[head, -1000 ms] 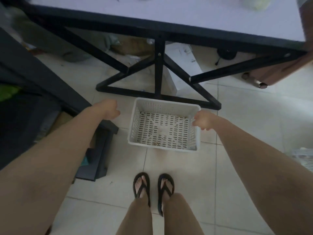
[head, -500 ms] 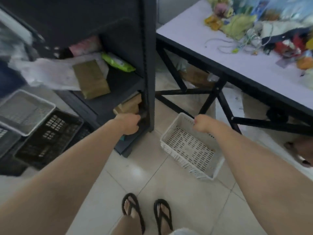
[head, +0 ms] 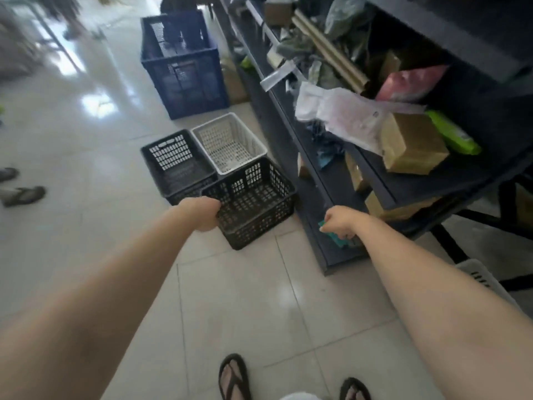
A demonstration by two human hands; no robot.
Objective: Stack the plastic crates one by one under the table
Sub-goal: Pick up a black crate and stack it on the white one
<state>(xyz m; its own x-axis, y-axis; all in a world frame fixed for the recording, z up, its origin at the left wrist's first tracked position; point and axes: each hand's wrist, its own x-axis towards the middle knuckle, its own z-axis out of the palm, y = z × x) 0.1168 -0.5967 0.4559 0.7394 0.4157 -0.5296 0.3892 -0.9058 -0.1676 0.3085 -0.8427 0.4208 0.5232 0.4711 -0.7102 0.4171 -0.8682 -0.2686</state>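
black plastic crate (head: 253, 203) on tiled floor (head: 259, 298) beside dark shelf unit (head: 326, 197), left hand (head: 202, 213) grip closed on its near corner, second black crate (head: 176, 163) and white crate (head: 229, 142) touching behind, right hand (head: 341, 220) loosely curled, holding nothing

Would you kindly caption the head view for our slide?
Left hand grips the nearest black crate beside a shelf unit.
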